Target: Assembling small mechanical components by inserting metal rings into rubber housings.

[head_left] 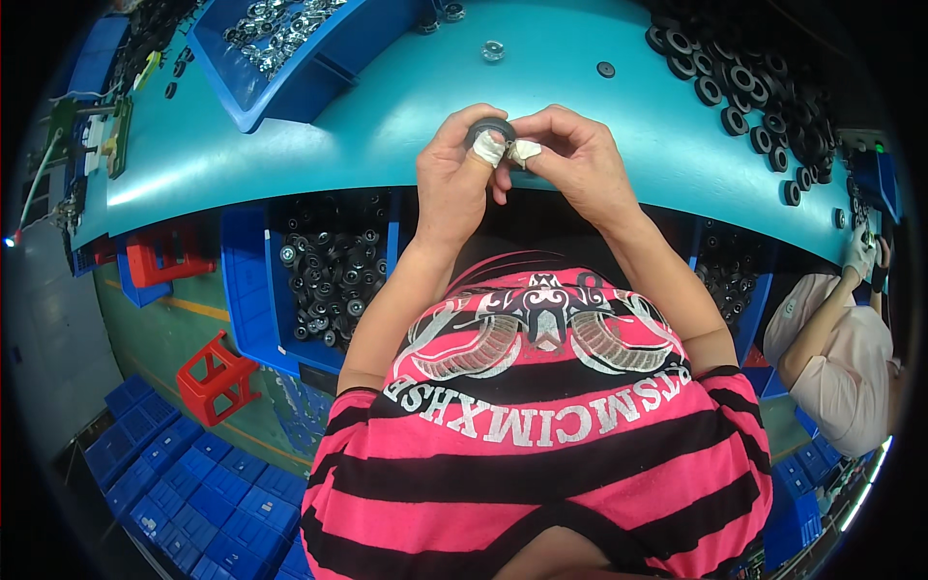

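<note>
Both my hands meet over the near edge of the teal workbench (387, 126). My left hand (456, 179) grips a small black ring-shaped part (493, 128) between thumb and fingers; the thumb tip is wrapped in white tape. My right hand (570, 159) pinches the same part from the right, its fingertips also taped. A silver bearing (493, 50) and a small black disc (606, 70) lie on the bench beyond my hands.
A blue bin (280, 68) of silver metal parts stands at the back left. A heap of black rings (754, 87) covers the right of the bench. Under the bench, blue bins (333, 271) hold black-and-silver parts. A red stool (217, 377) stands below left. Another person (836, 338) works at right.
</note>
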{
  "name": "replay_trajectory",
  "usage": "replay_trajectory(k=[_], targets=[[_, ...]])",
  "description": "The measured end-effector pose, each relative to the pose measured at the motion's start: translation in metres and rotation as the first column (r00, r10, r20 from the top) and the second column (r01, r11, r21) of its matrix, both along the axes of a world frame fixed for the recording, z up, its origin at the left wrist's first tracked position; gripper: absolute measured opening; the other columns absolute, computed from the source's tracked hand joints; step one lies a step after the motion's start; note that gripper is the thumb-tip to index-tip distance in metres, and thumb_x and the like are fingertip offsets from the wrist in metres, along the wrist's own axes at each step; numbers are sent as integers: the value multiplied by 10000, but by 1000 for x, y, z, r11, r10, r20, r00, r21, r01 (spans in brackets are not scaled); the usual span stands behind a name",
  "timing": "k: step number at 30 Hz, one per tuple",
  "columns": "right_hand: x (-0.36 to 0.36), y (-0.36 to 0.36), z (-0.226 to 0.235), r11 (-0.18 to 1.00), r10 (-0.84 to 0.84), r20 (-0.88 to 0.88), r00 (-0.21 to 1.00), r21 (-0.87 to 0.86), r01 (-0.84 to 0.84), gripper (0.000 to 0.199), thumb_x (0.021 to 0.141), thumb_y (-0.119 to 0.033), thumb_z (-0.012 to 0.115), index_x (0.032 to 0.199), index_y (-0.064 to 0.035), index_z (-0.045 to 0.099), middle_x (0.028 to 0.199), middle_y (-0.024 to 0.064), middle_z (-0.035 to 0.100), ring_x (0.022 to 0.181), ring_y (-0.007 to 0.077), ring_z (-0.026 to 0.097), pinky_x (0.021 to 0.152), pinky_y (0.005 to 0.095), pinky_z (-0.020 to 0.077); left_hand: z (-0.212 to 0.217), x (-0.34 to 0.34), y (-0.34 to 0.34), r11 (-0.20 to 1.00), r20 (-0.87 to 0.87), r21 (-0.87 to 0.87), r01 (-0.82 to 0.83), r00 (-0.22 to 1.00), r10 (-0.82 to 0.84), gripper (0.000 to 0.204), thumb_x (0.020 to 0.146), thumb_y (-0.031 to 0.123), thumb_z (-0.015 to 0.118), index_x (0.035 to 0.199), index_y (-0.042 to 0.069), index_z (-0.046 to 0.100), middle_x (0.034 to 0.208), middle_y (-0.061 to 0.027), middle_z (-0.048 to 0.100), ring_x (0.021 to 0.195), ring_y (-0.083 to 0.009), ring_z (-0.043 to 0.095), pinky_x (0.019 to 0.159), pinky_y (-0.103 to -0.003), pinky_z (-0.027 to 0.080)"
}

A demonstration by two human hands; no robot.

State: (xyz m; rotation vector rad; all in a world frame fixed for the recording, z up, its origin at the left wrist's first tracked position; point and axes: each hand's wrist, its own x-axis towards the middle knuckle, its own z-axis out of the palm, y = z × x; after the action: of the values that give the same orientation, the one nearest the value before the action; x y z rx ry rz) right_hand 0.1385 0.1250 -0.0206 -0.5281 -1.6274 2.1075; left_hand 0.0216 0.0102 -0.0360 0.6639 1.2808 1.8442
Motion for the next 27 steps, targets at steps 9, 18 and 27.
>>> replay_trajectory(k=[9,18,27], targets=[[0,6,3,935,-104,170,980,351,38,225,819,-124,744,1028,-40,748,929,57,671,761,119,640,708,266,511,3,-5,3,997,-34,-81,5,999,-7,232,1015,159,579,1202,29,621,869,-45,637,592,-79,558,460,-202,454],[-2,7,-7,959,-96,160,982,280,48,233,841,-156,712,1029,-22,735,931,66,709,812,141,679,747,292,537,4,-9,-2,979,-82,-196,48,995,-65,267,1035,133,515,1277,42,584,884,-53,645,632,-82,567,507,-206,475],[-9,13,-2,979,-53,241,969,202,4,283,872,-105,638,1132,-1,678,971,73,709,815,128,658,710,258,522,2,-4,1,986,-86,-104,130,987,-139,555,967,-15,532,1494,63,378,1185,-87,578,887,-137,600,698,-267,553]])
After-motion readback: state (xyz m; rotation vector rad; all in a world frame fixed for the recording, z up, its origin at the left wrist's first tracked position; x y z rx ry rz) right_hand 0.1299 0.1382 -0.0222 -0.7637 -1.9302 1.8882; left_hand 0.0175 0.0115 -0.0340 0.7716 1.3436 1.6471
